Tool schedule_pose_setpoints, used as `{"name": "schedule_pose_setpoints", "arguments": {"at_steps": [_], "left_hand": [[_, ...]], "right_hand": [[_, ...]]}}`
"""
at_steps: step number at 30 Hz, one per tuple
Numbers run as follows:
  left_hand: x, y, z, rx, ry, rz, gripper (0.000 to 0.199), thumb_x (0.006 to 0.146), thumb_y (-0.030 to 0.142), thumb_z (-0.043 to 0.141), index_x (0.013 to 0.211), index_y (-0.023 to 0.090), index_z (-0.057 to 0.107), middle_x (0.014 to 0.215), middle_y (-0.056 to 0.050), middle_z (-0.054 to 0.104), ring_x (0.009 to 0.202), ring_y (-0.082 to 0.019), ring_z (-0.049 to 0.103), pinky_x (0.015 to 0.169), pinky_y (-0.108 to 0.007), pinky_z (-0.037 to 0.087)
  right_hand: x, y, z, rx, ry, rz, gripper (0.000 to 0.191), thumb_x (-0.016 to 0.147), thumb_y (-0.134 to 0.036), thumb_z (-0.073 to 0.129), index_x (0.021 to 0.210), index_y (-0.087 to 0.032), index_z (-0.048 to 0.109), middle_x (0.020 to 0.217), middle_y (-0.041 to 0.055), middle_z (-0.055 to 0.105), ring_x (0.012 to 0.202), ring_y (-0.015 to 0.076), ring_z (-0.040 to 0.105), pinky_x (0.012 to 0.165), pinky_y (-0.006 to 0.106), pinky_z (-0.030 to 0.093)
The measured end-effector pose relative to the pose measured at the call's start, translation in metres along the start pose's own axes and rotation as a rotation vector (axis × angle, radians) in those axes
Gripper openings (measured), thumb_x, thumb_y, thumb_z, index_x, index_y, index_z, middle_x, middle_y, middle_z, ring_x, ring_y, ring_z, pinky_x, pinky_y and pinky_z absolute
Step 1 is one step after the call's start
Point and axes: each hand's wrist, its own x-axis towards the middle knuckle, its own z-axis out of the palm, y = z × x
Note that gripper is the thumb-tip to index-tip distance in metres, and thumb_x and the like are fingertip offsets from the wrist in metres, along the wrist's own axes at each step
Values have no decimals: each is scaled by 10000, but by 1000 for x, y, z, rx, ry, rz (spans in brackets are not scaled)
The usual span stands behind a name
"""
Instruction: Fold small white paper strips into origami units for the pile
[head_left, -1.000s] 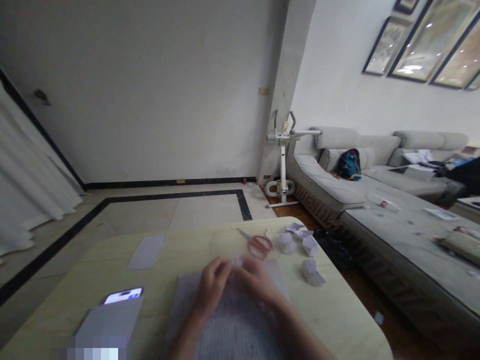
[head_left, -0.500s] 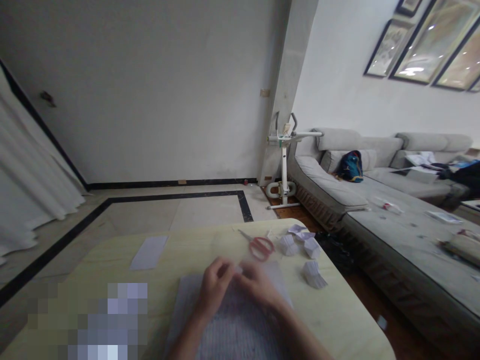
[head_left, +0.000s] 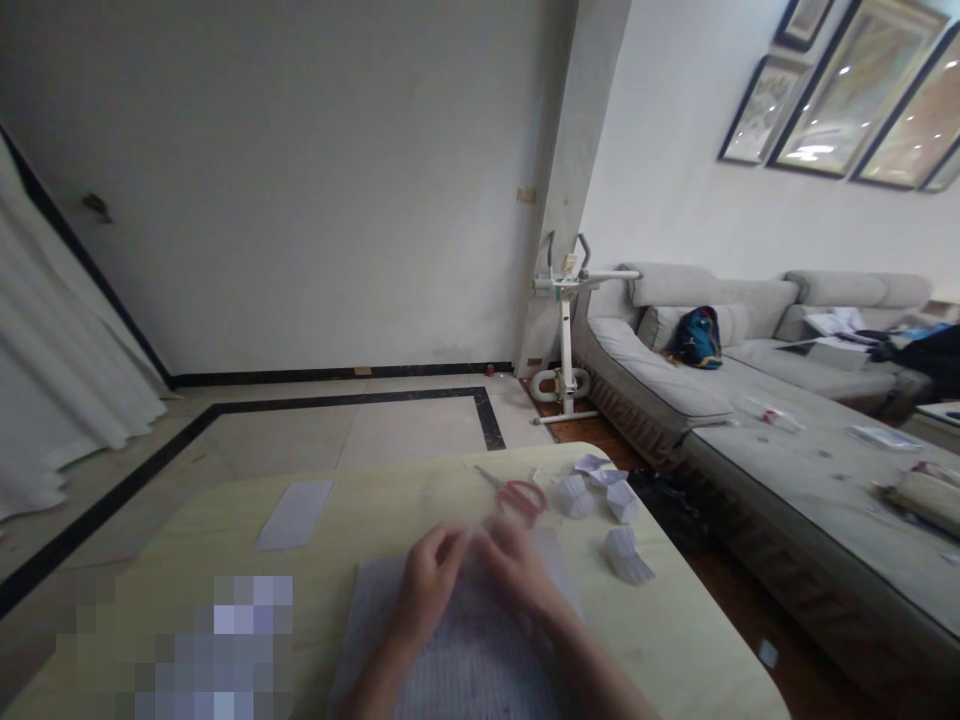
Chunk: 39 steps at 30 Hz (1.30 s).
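Over a large lined sheet (head_left: 480, 660) on the pale table (head_left: 697, 640), my two hands nearly meet. My left hand (head_left: 435, 570) has its fingers pinched together around a small whitish piece, probably paper, that is too blurred to make out. Beside it, my right hand (head_left: 514, 565) is smeared by motion, fingers curled toward the same spot. Just beyond the right hand lie red-handled scissors (head_left: 519, 495). Several folded paper pieces (head_left: 626, 555) sit to the right. A plain paper piece (head_left: 296, 513) lies at the table's far left.
A grey sofa (head_left: 660, 375) with a blue backpack (head_left: 699, 338) stands to the right, beyond a dark bag (head_left: 667, 505) beside the table. White exercise equipment (head_left: 567, 340) stands near the wall. Part of the table's left side is pixelated.
The view has shifted slightly, so the room and table sit a little lower. My right hand has moved slightly at the fingers; both hands remain close together.
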Motion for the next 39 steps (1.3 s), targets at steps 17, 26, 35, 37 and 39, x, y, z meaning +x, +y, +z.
{"name": "schedule_pose_setpoints", "arguments": {"at_steps": [17,26,35,37,39], "left_hand": [[-1,-2,0,86,3,87,264,815,401,522,781,168,642,742,-46,670,719,-192,618,643,-252,470],[2,-8,-1,73,62,79,283,812,415,520,806,159,641,742,-55,663,698,-190,617,638,-265,481],[2,-2,-3,33,68,98,282,796,412,546,742,160,661,692,-30,612,652,-157,576,601,-233,457],[2,-2,-2,18,75,81,277,793,411,551,749,159,658,701,-31,617,667,-159,577,613,-233,457],[1,-2,-1,1,95,73,271,791,406,555,754,158,657,710,-32,626,684,-163,582,625,-234,456]], "right_hand": [[0,-2,0,-51,54,-68,156,820,-289,501,709,-187,539,694,25,556,669,166,508,612,287,412],[4,7,-1,-101,62,-69,189,791,-342,571,713,-171,585,677,17,564,624,144,499,583,270,402],[3,1,-3,-117,51,-66,199,806,-338,551,719,-165,595,691,17,575,649,140,509,604,261,404],[3,1,-2,-93,62,-52,216,807,-354,552,714,-163,593,692,18,576,644,140,511,602,263,406],[3,2,-1,-67,74,-39,220,802,-361,560,710,-163,589,687,18,573,642,141,512,599,262,408]]}}
